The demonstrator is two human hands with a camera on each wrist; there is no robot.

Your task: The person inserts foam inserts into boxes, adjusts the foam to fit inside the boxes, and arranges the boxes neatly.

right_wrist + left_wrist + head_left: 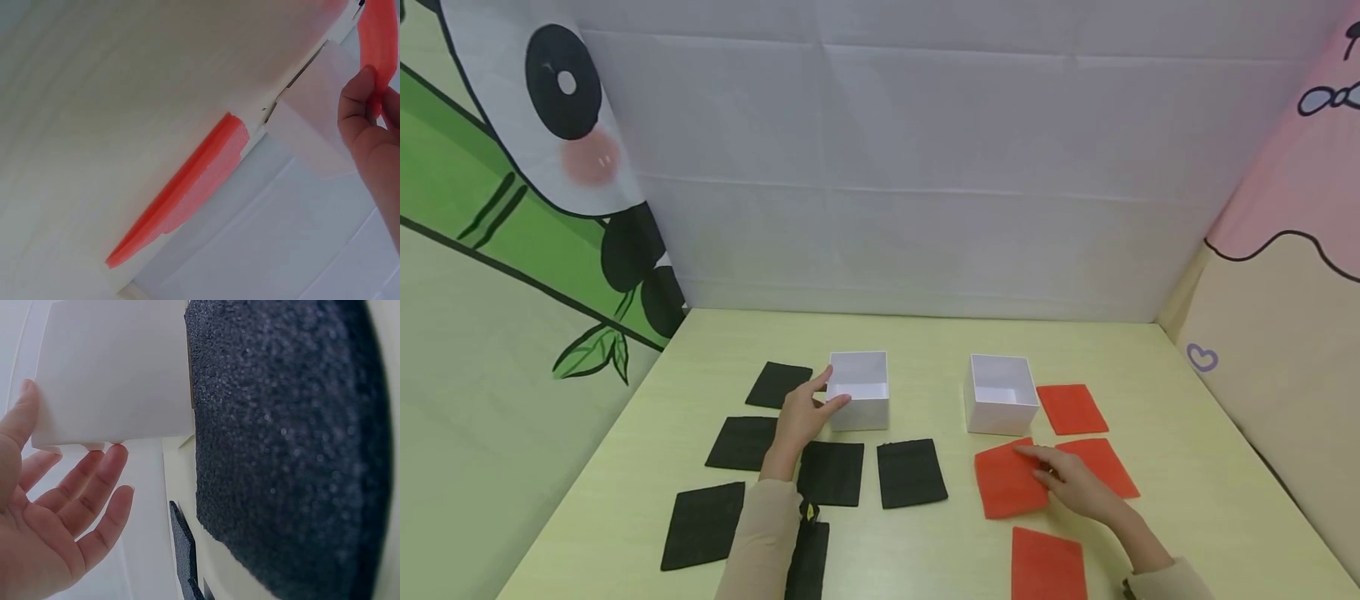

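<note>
My left hand (797,421) holds the left white box (860,413) by its near left corner, thumb at the front rim and a finger along the left side. In the left wrist view, the fingertips meet the edge of the white box (119,369). My right hand (1075,485) pinches a red cloth square (1006,482) by its upper right part, just in front of the right white box (1002,417). The right wrist view shows that red cloth square (379,37) raised between thumb and finger. Both boxes have open tops.
Several black squares (912,473) lie around the left box and my left forearm. More red squares (1072,409) lie right of the right box, under the right hand's side and near the front (1048,565). A pale curtain (910,175) stands behind the table (925,333).
</note>
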